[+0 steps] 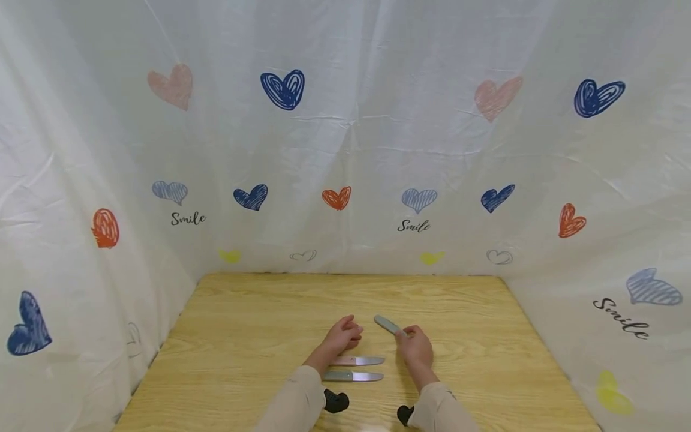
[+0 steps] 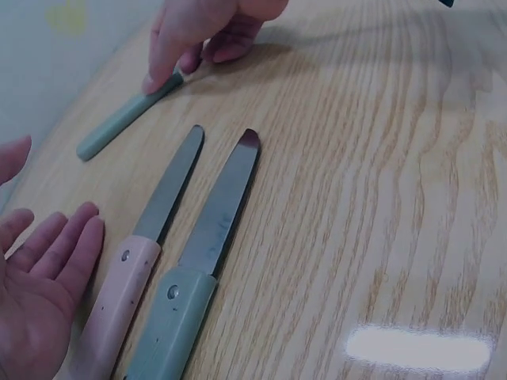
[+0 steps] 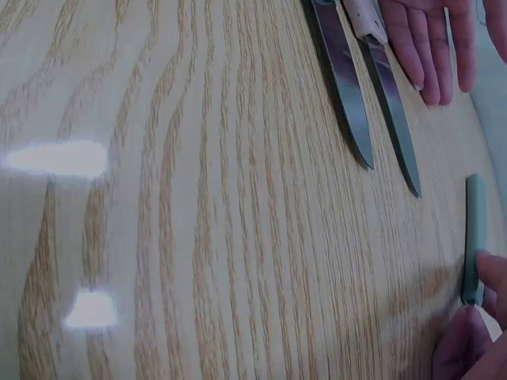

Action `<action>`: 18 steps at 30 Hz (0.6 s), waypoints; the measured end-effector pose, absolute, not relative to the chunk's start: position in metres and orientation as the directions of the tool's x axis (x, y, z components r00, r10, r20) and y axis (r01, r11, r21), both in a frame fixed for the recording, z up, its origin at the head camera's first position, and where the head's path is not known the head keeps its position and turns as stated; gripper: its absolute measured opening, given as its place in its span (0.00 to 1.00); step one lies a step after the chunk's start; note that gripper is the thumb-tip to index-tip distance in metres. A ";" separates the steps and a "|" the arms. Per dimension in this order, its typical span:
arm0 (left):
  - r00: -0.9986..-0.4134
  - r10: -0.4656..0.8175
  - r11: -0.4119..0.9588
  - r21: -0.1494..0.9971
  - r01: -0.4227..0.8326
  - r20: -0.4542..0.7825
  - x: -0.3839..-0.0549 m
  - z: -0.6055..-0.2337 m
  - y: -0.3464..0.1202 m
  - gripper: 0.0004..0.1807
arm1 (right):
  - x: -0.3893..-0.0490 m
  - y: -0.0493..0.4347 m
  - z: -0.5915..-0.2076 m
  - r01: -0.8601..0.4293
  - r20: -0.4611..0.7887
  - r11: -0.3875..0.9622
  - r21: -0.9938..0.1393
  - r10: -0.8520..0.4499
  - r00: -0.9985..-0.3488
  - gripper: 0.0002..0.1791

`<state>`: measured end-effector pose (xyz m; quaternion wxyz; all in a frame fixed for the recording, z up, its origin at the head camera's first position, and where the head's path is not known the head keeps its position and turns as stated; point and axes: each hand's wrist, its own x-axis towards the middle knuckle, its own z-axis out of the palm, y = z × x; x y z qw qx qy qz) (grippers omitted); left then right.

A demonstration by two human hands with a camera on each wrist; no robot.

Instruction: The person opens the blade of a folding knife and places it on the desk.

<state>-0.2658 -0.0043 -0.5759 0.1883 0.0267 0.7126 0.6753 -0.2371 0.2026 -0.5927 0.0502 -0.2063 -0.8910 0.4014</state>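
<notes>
My right hand (image 1: 415,348) pinches one end of a slim grey-green handle (image 1: 385,324). No blade shows on this handle, which lies slantwise low over the table or on it. My left hand (image 1: 342,336) holds nothing, its fingers loosely extended beside a pink-handled knife (image 2: 127,277). Nearer to me, a green-handled knife (image 2: 218,222) lies roughly parallel to the pink one. Both blades point to the right in the head view, and the left forearm partly covers the handles.
Under everything is a wood-grain table (image 1: 259,312). A white curtain (image 1: 345,150) printed with hearts and "Smile" hangs behind it and along both sides. Black straps (image 1: 336,401) show at my wrists.
</notes>
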 end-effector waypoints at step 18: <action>-0.941 0.321 0.317 0.948 -0.001 -0.109 -0.262 -0.576 -0.005 0.27 | -0.233 0.199 -0.593 0.061 0.004 0.633 -0.772 0.100 -0.995 0.09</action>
